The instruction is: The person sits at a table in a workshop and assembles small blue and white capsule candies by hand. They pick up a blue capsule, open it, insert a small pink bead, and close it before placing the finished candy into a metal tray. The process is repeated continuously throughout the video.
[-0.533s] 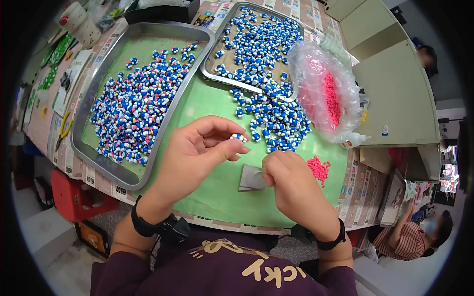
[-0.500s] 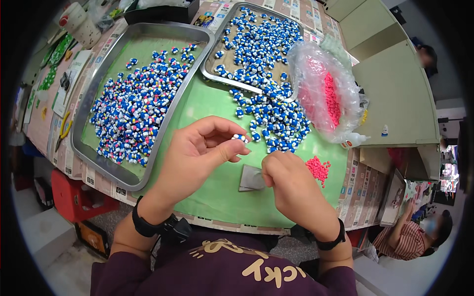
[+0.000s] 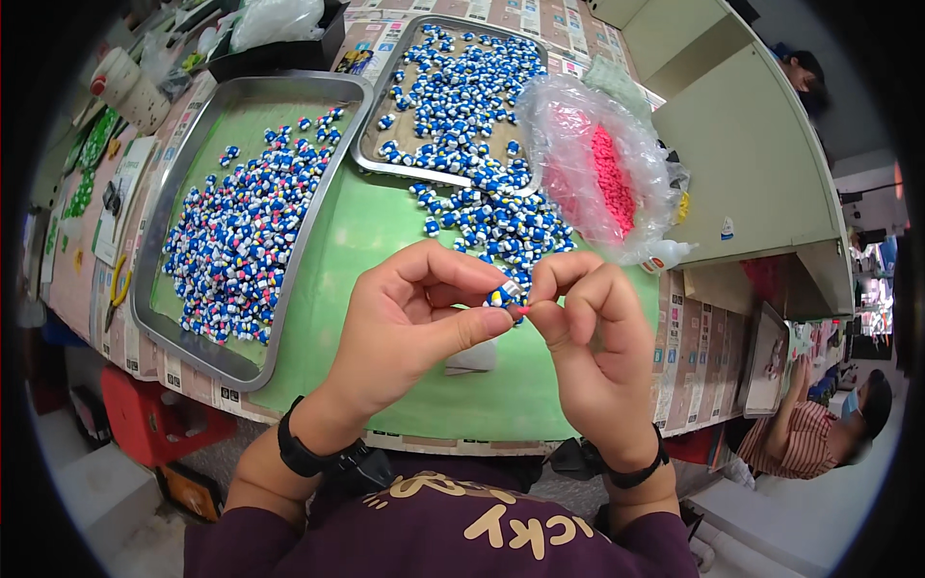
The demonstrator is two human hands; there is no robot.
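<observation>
Between the thumb and fingers of my left hand (image 3: 395, 332) is a small blue and white figurine (image 3: 500, 295). My right hand (image 3: 602, 352) pinches a tiny pink piece (image 3: 523, 310) against the figurine's lower right side. Both hands meet above the green mat (image 3: 414, 405). Beneath them, a grey block (image 3: 472, 358) is partly covered by my left hand. Just beyond my fingers spreads a loose pile of blue and white figurines (image 3: 491, 222). The small heap of pink pieces on the mat is hidden behind my right hand.
A metal tray (image 3: 145, 299) at left holds many figurines with pink bits; another tray (image 3: 364, 144) lies farther back. Right of the pile are a clear bag (image 3: 568, 188) of pink pieces, a white bottle (image 3: 665, 255) and a cabinet (image 3: 752, 173). Yellow-handled pliers (image 3: 119, 284) lie far left.
My right hand has risen from beside the grey block to meet my left, a pink piece now at its fingertips. The figurine has moved right and turned. The whole view has shifted slightly.
</observation>
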